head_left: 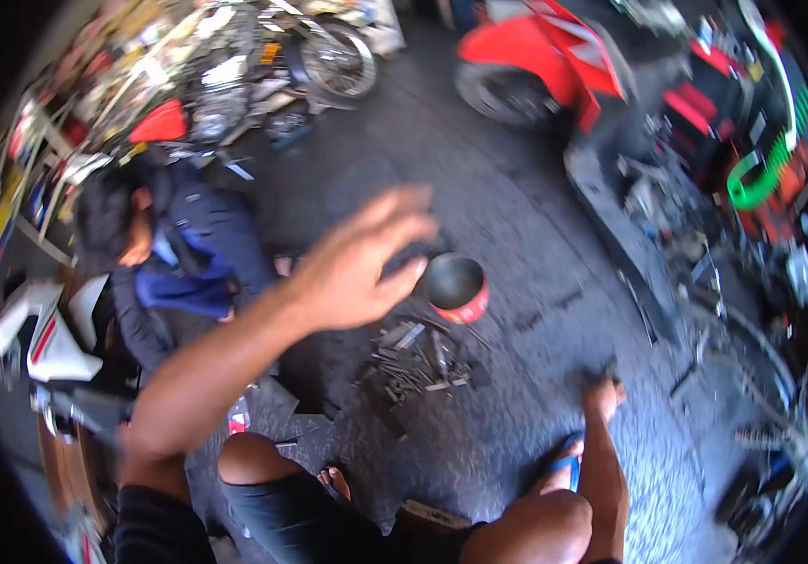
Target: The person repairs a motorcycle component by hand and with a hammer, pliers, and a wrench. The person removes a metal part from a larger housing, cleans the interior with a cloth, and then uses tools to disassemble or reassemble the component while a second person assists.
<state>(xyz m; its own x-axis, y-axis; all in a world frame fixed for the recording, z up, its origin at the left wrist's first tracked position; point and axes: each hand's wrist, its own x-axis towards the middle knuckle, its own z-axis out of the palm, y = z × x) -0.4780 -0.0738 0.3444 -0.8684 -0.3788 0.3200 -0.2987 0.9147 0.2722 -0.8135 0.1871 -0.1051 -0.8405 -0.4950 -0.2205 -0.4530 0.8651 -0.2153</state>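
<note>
The left hand (352, 268) is up in the air, fingers spread, holding nothing. Just past it, a red round tin (456, 287) sits on the dark floor (517, 216) near a pile of metal tools (418, 362). The tin looks hard and light; its rim seems easiest to grab. The right hand (603, 395) is down by the foot; I cannot tell its grip.

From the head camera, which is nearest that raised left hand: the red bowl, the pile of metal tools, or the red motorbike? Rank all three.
1. Red bowl: just right of the left hand, by the fingertips.
2. Pile of metal tools: on the floor, below the hand.
3. Red motorbike: far off, at the top of the view.
</note>
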